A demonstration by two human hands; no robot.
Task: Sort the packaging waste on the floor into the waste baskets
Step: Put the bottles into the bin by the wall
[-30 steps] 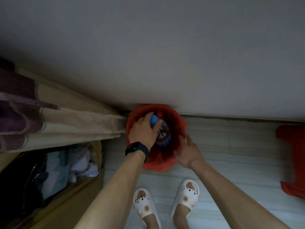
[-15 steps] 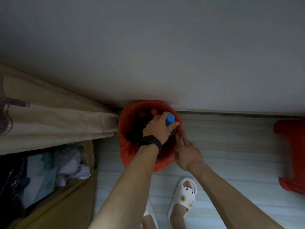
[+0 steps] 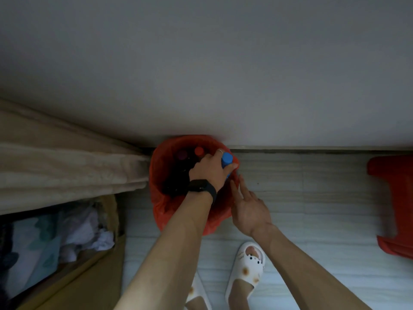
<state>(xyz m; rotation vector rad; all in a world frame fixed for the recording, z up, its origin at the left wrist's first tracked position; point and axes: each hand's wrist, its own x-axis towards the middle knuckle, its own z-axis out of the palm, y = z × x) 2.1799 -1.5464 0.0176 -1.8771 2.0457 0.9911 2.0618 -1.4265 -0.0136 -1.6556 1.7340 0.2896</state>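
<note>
The left hand [image 3: 209, 172] grips a blue-capped bottle [image 3: 227, 159] inside the red basket's [image 3: 156, 198] rim. The right hand [image 3: 249, 209], fingers straight and holding nothing, lies just below it, beside the basket.

Black wristband [image 3: 202, 189] — perhaps a watch — ring [image 3: 220, 151] on left hand [image 3: 210, 173], white slippers [image 3: 248, 267].

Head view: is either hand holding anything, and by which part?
The left hand grips the blue-capped bottle at its neck, just under the cap, over the red basket. The right hand holds nothing; its fingers are straight beside the basket.
</note>
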